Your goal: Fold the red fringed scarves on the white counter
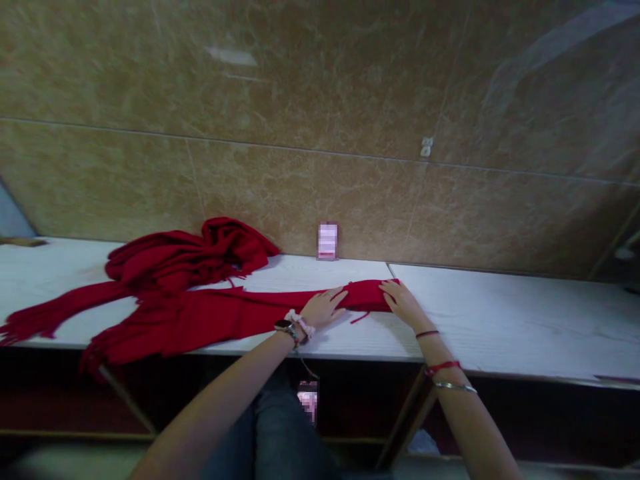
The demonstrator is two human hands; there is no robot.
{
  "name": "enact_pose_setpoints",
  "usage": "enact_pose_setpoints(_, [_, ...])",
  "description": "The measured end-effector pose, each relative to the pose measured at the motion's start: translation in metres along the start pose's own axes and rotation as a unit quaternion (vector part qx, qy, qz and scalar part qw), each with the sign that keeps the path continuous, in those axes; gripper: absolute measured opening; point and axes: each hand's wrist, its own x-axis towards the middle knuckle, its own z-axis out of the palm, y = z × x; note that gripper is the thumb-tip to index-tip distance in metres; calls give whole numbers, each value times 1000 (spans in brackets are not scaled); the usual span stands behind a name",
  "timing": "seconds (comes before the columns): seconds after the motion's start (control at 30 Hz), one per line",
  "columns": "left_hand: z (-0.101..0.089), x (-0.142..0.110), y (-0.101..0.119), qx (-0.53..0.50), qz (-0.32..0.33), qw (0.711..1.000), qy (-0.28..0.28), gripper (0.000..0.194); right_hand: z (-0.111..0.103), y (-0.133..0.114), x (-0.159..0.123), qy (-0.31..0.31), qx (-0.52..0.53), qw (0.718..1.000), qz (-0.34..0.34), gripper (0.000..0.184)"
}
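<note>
A long red scarf (215, 319) lies stretched along the white table (500, 313), its fringed end hanging over the front edge at the left. My left hand (324, 308) rests flat on the scarf, fingers spread. At the scarf's folded right end, my right hand (401, 301) presses down with fingers extended. A second red scarf (200, 257) sits bunched up behind, near the wall.
A tan marble wall (320, 133) rises directly behind the table. A small pink-and-white card (327, 241) leans against it. The table is two white tops joined at a seam (393, 270). Dark space lies under the table.
</note>
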Motion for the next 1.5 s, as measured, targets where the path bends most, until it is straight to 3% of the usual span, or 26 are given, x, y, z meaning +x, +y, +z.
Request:
enact_pose_setpoints(0.07, [-12, -17, -26, 8, 20, 999, -40, 52, 0, -1, 0, 4, -6, 1000, 2, 35])
enact_pose_setpoints(0.3, [-60, -73, -108, 19, -24, 991, -128, 51, -7, -6, 4, 9, -29, 999, -10, 35])
enact_pose_setpoints(0.4, [-69, -90, -129, 31, -56, 987, -146, 51, -17, -24, 20, 22, -18, 999, -38, 35])
enact_pose_setpoints(0.47, [-71, -98, -137, 39, -90, 985, -143, 50, -20, -48, 34, 15, 11, 998, -67, 34])
enact_pose_setpoints(0.6, [-67, -112, -144, 73, -153, 977, -126, 53, -6, -109, 59, -106, 71, 979, -162, 33])
enact_pose_setpoints(0.7, [-62, -127, -145, 99, -211, 966, -109, 65, 11, -134, 68, -191, 75, 955, -214, 42])
enact_pose_setpoints(0.87, [-53, -155, -154, 72, -269, 958, -73, 65, 25, -118, 63, -238, 72, 945, -210, 61])
enact_pose_setpoints(0.97, [-47, -168, -162, 60, -244, 968, -20, 60, 29, -102, 57, -215, 52, 957, -187, 61])
enact_pose_setpoints(1.07, [-44, -176, -168, 50, -207, 977, -16, 58, 34, -98, 50, -167, 10, 975, -147, 49])
enact_pose_setpoints(1.2, [-45, -173, -176, 38, -209, 976, -41, 62, 37, -101, 44, -131, -29, 985, -104, 40])
enact_pose_setpoints(1.33, [-48, -161, -187, 48, -246, 968, -28, 65, 33, -97, 42, -111, -45, 991, -62, 41])
enact_pose_setpoints(1.5, [-54, -154, -204, 70, -262, 962, -14, 70, 31, -93, 41, -115, -62, 990, -58, 40])
